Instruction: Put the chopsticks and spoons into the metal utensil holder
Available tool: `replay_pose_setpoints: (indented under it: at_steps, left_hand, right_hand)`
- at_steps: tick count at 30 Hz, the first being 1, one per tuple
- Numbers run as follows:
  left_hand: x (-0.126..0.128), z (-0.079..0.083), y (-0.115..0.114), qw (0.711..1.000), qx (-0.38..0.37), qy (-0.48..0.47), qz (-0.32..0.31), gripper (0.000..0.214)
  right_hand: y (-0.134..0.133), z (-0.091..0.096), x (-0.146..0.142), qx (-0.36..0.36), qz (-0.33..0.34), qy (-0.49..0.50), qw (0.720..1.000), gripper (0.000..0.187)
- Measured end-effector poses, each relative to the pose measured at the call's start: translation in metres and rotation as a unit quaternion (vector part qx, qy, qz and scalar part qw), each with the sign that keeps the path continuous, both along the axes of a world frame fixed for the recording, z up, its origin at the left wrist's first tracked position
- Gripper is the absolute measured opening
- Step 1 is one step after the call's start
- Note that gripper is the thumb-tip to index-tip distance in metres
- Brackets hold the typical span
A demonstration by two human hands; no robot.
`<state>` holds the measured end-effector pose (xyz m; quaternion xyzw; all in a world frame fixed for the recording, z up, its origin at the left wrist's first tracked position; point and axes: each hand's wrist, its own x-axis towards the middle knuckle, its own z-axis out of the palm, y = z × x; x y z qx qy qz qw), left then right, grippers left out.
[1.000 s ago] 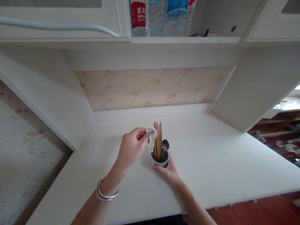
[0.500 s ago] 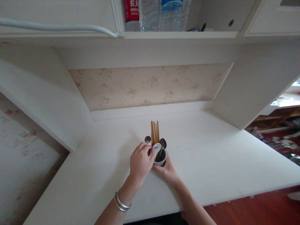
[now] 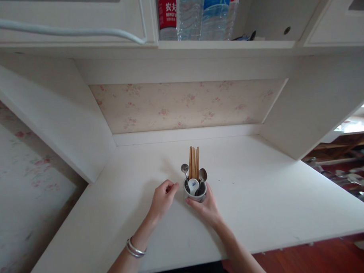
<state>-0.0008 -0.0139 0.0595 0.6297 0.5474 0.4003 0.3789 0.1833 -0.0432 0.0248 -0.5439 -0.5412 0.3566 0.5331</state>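
Note:
A small white cup [image 3: 196,195] stands on the white desk [image 3: 261,197]. It holds several wooden chopsticks [image 3: 194,162], two metal spoons [image 3: 202,174] and a white ceramic spoon [image 3: 193,186] with a blue mark. My right hand [image 3: 206,207] grips the cup from the near side. My left hand [image 3: 163,198] rests just left of the cup, fingers loosely curled, holding nothing. Silver bangles [image 3: 134,248] circle my left wrist.
A shelf above carries several water bottles [image 3: 195,14] and a red-labelled bottle [image 3: 167,13]. White side panels [image 3: 59,129] close in the desk on both sides. Floral wallpaper [image 3: 183,106] lines the back. Metal items [image 3: 347,178] lie on the floor at the right.
My left hand lowered the white ceramic spoon into the cup, let go of it and drew back to the left. My right hand stayed on the cup.

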Motion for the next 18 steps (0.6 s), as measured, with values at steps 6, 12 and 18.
replay_pose_setpoints:
  at_steps: [6, 12, 18]
  left_hand:
    - [-0.017, -0.027, 0.014, 0.997, -0.075, 0.005, -0.007, 0.044]
    - [-0.021, -0.03, 0.015, 0.994, -0.108, -0.009, -0.03, 0.044]
    - [-0.024, -0.032, 0.017, 0.992, -0.12, -0.023, -0.043, 0.044]
  right_hand:
    - [0.027, 0.005, 0.039, -0.005, -0.029, 0.025, 0.999, 0.068]
    - [0.081, 0.005, 0.117, -0.03, -0.16, 0.012, 0.987, 0.072]
    - [0.114, 0.004, 0.178, -0.038, -0.235, -0.032, 0.971, 0.07]
